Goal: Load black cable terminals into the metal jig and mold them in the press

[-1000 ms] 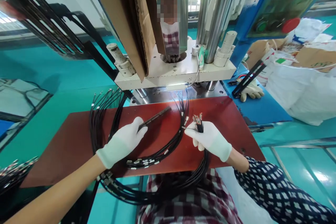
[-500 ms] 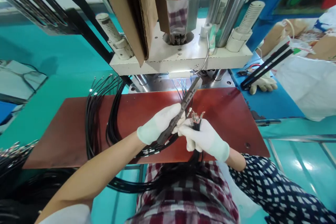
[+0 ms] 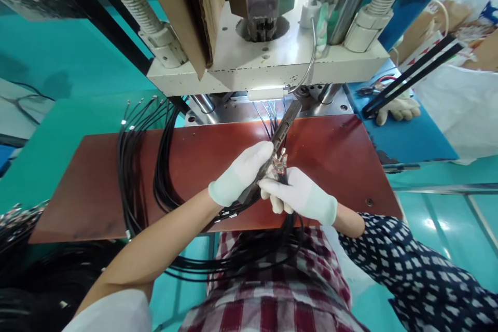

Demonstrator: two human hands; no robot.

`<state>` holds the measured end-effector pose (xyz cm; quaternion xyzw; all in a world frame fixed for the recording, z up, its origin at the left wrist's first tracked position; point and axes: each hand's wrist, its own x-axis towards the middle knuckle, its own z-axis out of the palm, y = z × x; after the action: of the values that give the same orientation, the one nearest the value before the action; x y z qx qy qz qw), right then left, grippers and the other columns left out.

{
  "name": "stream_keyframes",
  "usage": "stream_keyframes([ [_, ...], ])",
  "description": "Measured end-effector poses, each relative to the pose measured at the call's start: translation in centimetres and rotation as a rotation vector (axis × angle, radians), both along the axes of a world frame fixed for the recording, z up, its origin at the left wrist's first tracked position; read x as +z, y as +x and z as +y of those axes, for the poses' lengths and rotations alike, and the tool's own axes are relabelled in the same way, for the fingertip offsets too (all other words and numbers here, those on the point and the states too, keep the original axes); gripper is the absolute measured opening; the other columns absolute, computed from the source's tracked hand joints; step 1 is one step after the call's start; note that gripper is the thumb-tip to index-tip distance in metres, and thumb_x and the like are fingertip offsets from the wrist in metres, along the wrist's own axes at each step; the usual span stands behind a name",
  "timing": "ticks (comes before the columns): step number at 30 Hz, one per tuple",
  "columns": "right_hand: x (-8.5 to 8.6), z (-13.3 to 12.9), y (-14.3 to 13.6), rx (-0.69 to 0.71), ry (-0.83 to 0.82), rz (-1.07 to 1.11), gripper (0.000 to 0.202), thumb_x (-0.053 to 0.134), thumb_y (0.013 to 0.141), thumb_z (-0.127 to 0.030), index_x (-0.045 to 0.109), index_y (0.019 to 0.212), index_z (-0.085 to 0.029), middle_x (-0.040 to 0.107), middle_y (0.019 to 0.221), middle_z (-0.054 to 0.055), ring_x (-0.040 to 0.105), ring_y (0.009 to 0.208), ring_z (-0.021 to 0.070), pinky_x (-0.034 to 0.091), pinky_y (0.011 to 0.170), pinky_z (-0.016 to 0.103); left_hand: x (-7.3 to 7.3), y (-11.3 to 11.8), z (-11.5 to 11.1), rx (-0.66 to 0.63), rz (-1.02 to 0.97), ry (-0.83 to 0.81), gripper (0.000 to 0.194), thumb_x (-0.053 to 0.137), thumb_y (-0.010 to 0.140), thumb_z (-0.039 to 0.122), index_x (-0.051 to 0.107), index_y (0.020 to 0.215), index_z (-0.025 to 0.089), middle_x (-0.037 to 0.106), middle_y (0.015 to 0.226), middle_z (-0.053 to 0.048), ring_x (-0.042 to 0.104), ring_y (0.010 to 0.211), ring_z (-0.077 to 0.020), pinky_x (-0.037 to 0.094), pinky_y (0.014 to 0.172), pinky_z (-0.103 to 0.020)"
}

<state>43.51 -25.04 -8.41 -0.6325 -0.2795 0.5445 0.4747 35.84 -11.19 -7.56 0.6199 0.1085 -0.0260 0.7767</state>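
My left hand point(image 3: 243, 172), in a white glove, is closed around a long dark slotted bar point(image 3: 286, 123) that slants up and away to the right. Close beside it, my gloved right hand point(image 3: 298, 193) grips a bundle of black cables point(image 3: 287, 222) just below their stripped coppery ends point(image 3: 279, 163). Those bare ends stick up against the bar's right side. The cables hang down over my lap. Thin blue-grey wires point(image 3: 268, 114) stand behind the bar at the press. Fingers of both hands are partly hidden by the bar and bundle.
A reddish-brown board point(image 3: 334, 161) lies under my hands, with black cable coils point(image 3: 130, 166) on its left. The white press plate point(image 3: 272, 75) spans the far side. A cream glove point(image 3: 399, 109) and black bars lie on the blue surface point(image 3: 416, 140) at right.
My right hand has brought the cable ends left, up against the dark bar. The left hand still holds the bar at a similar slant. The view has shifted slightly.
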Motion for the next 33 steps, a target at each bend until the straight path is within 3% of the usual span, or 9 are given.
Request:
stream_keyframes([
  [9,-0.6,0.4,-0.8,-0.069,-0.055,-0.231,0.025,0.047,0.094,-0.033,0.056,0.075,-0.018,0.059,0.055,-0.001,0.046,0.043,0.0096,0.038,0.048,0.023,-1.2,0.4,-0.3,0.239,-0.109,0.528,0.044,0.041,0.097,0.057,0.036,0.073,0.020,0.038,0.070,0.003,0.035,0.061,-0.0109,0.034,0.059,-0.027],
  [12,-0.6,-0.2,-0.1,-0.090,-0.082,-0.486,0.029,0.060,0.088,-0.046,0.061,0.076,-0.020,0.066,0.069,0.004,0.057,0.061,0.0162,0.042,0.064,0.029,-1.1,0.4,-0.1,0.186,-0.085,0.444,0.043,0.041,0.098,0.055,0.039,0.073,0.020,0.042,0.070,0.002,0.039,0.063,-0.0114,0.036,0.060,-0.027],
  [14,-0.2,-0.9,0.4,-0.131,-0.076,-0.517,0.030,0.069,0.081,-0.050,0.065,0.081,-0.020,0.068,0.080,0.005,0.059,0.074,0.0199,0.043,0.073,0.032,-0.9,0.4,0.1,0.139,-0.083,0.321,0.043,0.039,0.099,0.055,0.041,0.073,0.019,0.043,0.067,0.002,0.039,0.059,-0.0109,0.036,0.058,-0.027],
  [19,-0.1,-2.7,1.0,-0.241,0.110,-0.114,0.017,0.066,0.084,-0.034,0.062,0.085,-0.018,0.064,0.081,0.002,0.055,0.076,0.0148,0.044,0.071,0.027,-1.0,0.4,0.5,0.069,-0.104,0.141,0.044,0.035,0.101,0.053,0.043,0.074,0.019,0.043,0.063,0.003,0.038,0.053,-0.0091,0.033,0.053,-0.026],
  [22,-0.7,-3.3,1.0,-0.259,0.180,0.040,0.026,0.060,0.092,-0.040,0.065,0.103,-0.017,0.069,0.092,0.006,0.060,0.085,0.0168,0.043,0.068,0.026,-1.1,0.2,0.6,0.051,-0.098,0.086,0.043,0.037,0.100,0.053,0.043,0.075,0.018,0.043,0.063,0.003,0.039,0.053,-0.0091,0.034,0.053,-0.026],
  [25,-1.3,-3.4,1.0,-0.236,0.244,0.125,0.031,0.057,0.094,-0.046,0.068,0.099,-0.017,0.069,0.096,0.008,0.061,0.093,0.0196,0.046,0.081,0.030,-1.0,0.2,0.7,0.044,-0.093,0.044,0.043,0.039,0.099,0.054,0.043,0.076,0.018,0.041,0.064,0.003,0.039,0.053,-0.0090,0.033,0.053,-0.026],
  [27,-1.6,-3.1,1.1,-0.216,0.255,0.248,0.029,0.061,0.090,-0.046,0.068,0.090,-0.017,0.066,0.085,0.006,0.060,0.085,0.0187,0.046,0.083,0.032,-1.0,0.2,0.7,0.041,-0.100,0.031,0.043,0.040,0.099,0.055,0.043,0.076,0.018,0.041,0.064,0.003,0.037,0.053,-0.0082,0.032,0.051,-0.024],
  [30,-2.1,-2.7,1.2,-0.181,0.226,0.533,0.027,0.071,0.078,-0.045,0.064,0.075,-0.019,0.051,0.060,0.000,0.051,0.066,0.0153,0.045,0.073,0.031,-1.1,0.3,0.8,0.023,-0.092,-0.008,0.041,0.043,0.097,0.055,0.045,0.080,0.018,0.040,0.064,0.004,0.034,0.051,-0.0069,0.029,0.048,-0.023],
  [33,-2.1,-2.1,1.1,-0.088,0.191,0.688,0.032,0.073,0.068,-0.048,0.059,0.067,-0.020,0.041,0.054,-0.003,0.043,0.058,0.0129,0.042,0.064,0.029,-1.4,0.3,0.8,0.016,-0.081,-0.029,0.040,0.043,0.097,0.056,0.047,0.083,0.018,0.041,0.065,0.004,0.033,0.050,-0.0069,0.029,0.046,-0.022],
])
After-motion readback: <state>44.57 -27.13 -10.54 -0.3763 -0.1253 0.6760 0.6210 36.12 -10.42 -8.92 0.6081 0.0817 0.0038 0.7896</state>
